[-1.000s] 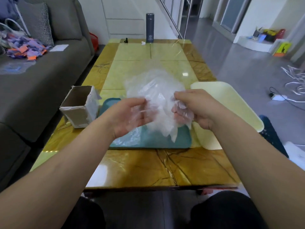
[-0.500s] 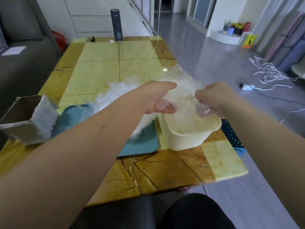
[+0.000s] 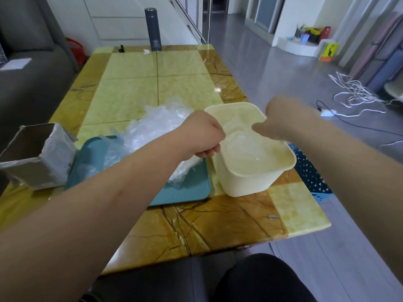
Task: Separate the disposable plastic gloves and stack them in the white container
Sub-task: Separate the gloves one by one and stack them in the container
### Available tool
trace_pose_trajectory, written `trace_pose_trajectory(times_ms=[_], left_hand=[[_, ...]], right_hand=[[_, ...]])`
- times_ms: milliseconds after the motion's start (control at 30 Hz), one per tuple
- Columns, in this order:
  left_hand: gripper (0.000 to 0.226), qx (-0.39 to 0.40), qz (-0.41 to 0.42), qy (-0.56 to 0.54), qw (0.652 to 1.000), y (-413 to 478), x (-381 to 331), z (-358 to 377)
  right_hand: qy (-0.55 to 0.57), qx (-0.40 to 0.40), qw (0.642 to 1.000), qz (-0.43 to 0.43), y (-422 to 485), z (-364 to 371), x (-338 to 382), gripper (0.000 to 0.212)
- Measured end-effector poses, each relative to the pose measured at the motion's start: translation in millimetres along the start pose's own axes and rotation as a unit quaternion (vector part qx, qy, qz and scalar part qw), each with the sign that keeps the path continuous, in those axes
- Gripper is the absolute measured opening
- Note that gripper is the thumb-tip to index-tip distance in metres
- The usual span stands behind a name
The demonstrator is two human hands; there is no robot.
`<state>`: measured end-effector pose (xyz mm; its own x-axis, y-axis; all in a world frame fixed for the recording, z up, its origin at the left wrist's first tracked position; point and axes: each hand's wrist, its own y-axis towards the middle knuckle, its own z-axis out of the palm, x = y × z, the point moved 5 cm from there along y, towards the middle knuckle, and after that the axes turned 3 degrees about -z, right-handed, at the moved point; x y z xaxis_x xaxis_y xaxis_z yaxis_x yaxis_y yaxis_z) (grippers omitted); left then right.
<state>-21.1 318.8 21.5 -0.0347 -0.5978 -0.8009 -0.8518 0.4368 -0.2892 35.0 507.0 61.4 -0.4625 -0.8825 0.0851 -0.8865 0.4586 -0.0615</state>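
Both hands are at the cream-white rectangular plastic container (image 3: 250, 179): left hand (image 3: 202, 136) clenched at its left rim, grasp unclear; right hand (image 3: 281, 120) blurred above, unreadable. One clear glove (image 3: 239, 140) lies inside; the crumpled clear-plastic glove pile (image 3: 157, 125) lies leftward, nearest the left hand.

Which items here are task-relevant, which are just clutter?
In the job: glove pile, teal tray under it, white container, gloves already inside it.
Lying about: dark flask, white cables on floor, open cardboard box (role unclear).
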Motion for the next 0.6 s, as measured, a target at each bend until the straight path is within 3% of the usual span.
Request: trace_pose_trajectory(times_ms=[33,100,167,267,333,400,500,600], left_hand=[[0.017,-0.011,0.005,-0.009,1.0,0.5,1.0,-3.0],[0.017,-0.035,0.018,-0.022,0.999,0.0,4.7,-10.6],[0.015,-0.05,0.031,-0.04,0.997,-4.6,10.5,-16.6],[0.013,-0.078,0.056,-0.082,0.992,-19.0,24.3,-31.4],[0.012,-0.098,0.064,-0.105,0.988,-31.3,35.3,-46.0],[0.012,-0.113,0.063,-0.121,0.984,-43.7,47.9,-59.8],[0.012,-0.145,0.062,-0.138,0.978,-59.9,71.2,-77.8],[0.011,-0.197,0.058,-0.145,0.968,-72.8,97.6,-92.7]], right_hand=[[-0.042,-0.03,0.998,-0.022,3.2,-5.4,6.9,0.026],[-0.016,-0.037,0.996,-0.083,11.9,-1.8,30.6,0.029],[0.066,0.04,0.989,-0.124,16.1,23.6,54.3,0.031],[0.14,0.221,0.963,-0.063,12.9,83.6,60.9,0.036],[0.144,0.276,0.95,-0.031,10.7,106.4,55.5,0.033],[0.135,0.242,0.96,-0.03,16.9,107.5,53.9,0.027],[0.087,0.104,0.988,-0.069,23.5,75.7,69.9,0.015],[0.049,0.006,0.995,-0.092,10.2,36.5,97.8,0.01]])
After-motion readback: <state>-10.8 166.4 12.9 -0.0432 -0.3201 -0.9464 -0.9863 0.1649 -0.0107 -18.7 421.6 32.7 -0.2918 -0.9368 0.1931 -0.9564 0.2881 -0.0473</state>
